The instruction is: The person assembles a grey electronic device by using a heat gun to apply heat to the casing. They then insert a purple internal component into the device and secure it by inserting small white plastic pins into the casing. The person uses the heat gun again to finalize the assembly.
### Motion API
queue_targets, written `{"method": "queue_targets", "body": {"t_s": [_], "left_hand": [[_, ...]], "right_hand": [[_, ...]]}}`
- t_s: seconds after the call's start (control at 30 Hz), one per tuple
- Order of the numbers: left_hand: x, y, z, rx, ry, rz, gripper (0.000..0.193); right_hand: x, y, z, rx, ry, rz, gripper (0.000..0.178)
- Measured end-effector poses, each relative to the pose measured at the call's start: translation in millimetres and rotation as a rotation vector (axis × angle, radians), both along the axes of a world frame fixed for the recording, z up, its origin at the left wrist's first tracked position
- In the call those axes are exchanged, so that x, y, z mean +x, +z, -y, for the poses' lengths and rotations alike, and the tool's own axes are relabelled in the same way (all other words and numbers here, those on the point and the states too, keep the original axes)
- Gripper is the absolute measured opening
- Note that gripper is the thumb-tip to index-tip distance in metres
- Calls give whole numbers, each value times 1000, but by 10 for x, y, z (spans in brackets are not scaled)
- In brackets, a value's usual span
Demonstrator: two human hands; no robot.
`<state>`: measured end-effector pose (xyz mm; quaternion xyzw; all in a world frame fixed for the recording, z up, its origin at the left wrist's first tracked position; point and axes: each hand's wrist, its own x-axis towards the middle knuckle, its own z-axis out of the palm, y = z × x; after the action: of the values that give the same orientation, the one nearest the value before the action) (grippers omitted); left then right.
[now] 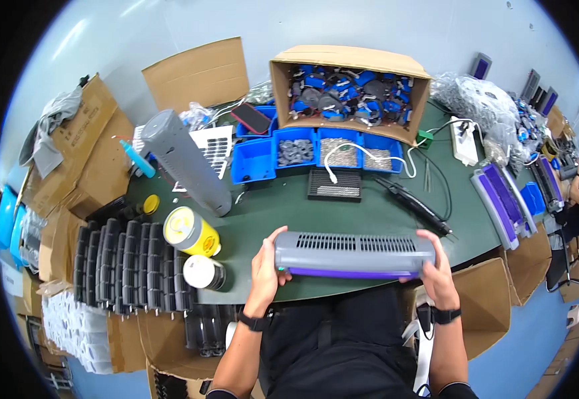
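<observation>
Near the front edge of the table I hold a long grey vented housing (353, 246) with a purple strip along its lower side. It lies level, and its slotted grilles face up. My left hand (266, 269) grips its left end, the thumb on the near side. Around the right end my right hand (440, 276) is closed. A small green light or spot shows by my left fingers. Closest to my left hand are a white-topped round container (204, 272) and a yellow tub with a white lid (193, 231).
A grey tower-shaped unit (190, 163) stands at the left, beside rows of black cylindrical parts (130, 266). Blue bins (253, 161) of small parts line the back, below a carton (353, 125) of blue-and-grey parts. A corded electric screwdriver (412, 203) lies right; another person's arm (577, 179) shows far right.
</observation>
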<state>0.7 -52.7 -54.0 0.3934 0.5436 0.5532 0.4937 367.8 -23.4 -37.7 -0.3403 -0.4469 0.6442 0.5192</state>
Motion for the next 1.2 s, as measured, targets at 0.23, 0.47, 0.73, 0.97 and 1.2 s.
{"method": "queue_targets", "body": {"t_s": [0.23,0.47,0.73,0.97,1.2], "left_hand": [[847,370,44,223,-586,281,73],[1466,380,-106,311,-652,132,63],[1212,195,-92,249,-575,128,60],[1130,-7,-61,202,-500,155,62],[1030,-220,-107,122,-466,267,57]], "right_hand": [[1336,672,782,16,-320,41,96],[1628,676,1198,-120,-472,114,80],[1361,243,1154,-194,-404,92,79],[1111,214,1074,-261,-381,99,74],[911,189,1088,-325,-348,182,76]]}}
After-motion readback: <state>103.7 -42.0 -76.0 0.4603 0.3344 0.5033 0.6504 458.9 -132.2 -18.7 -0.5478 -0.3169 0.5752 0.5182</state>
